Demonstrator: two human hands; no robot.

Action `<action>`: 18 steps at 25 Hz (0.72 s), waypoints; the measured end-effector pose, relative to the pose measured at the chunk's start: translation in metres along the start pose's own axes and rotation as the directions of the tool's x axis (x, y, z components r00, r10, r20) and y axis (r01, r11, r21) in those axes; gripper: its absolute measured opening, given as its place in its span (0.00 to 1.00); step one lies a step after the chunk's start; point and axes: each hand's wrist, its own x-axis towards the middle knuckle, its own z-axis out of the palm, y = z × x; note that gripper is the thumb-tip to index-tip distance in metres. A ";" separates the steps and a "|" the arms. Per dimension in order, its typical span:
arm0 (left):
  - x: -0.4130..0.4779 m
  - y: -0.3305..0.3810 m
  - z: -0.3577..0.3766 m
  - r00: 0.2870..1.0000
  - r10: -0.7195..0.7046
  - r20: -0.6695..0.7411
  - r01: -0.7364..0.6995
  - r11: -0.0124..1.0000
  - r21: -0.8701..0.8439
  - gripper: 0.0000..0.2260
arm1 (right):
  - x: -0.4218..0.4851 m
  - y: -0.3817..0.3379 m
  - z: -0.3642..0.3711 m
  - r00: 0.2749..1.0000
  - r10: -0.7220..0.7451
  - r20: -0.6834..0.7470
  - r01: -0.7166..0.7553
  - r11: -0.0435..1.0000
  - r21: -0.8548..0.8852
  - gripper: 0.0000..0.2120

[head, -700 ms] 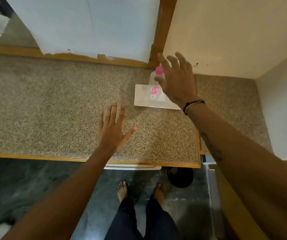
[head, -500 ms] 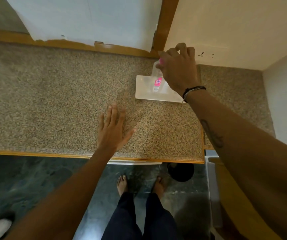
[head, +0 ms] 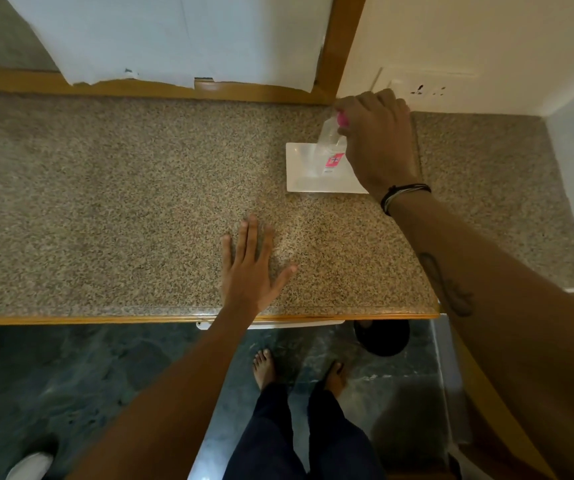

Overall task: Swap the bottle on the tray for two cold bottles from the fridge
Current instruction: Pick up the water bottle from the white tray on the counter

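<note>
A clear plastic bottle point(head: 329, 147) with a pink cap and a pink label stands on a white rectangular tray point(head: 301, 169) at the back right of the speckled granite counter point(head: 123, 202). My right hand point(head: 377, 140) is closed around the bottle's neck and cap from the right, hiding most of the cap. The bottle leans slightly to the left. My left hand point(head: 251, 268) lies flat on the counter near its front edge, fingers spread, holding nothing. No fridge is in view.
A wood-framed panel covered with white paper point(head: 181, 39) runs along the back of the counter. A cream wall with a socket plate point(head: 427, 90) closes the right corner. Below the counter edge are a dark stone floor, my bare feet point(head: 265, 368) and a black round object point(head: 382, 337).
My right hand has gone from open above the bottle to closed around its top. The bottle now tilts a little. My left hand has settled flat on the counter.
</note>
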 end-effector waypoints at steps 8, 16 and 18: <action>0.002 0.022 0.006 0.998 0.055 -0.007 -0.055 0.998 0.005 0.37 | -0.101 0.038 -0.066 0.853 0.337 -0.398 -0.164 0.898 0.409 0.13; 0.003 0.129 0.032 0.958 0.283 -0.032 -0.282 0.958 0.047 0.34 | -0.295 0.147 -0.076 0.830 0.457 -0.321 -0.331 0.866 0.376 0.12; 0.003 0.156 0.037 0.964 0.263 -0.046 -0.261 0.964 0.047 0.33 | -0.335 0.162 -0.062 0.850 0.472 -0.234 -0.390 0.863 0.322 0.13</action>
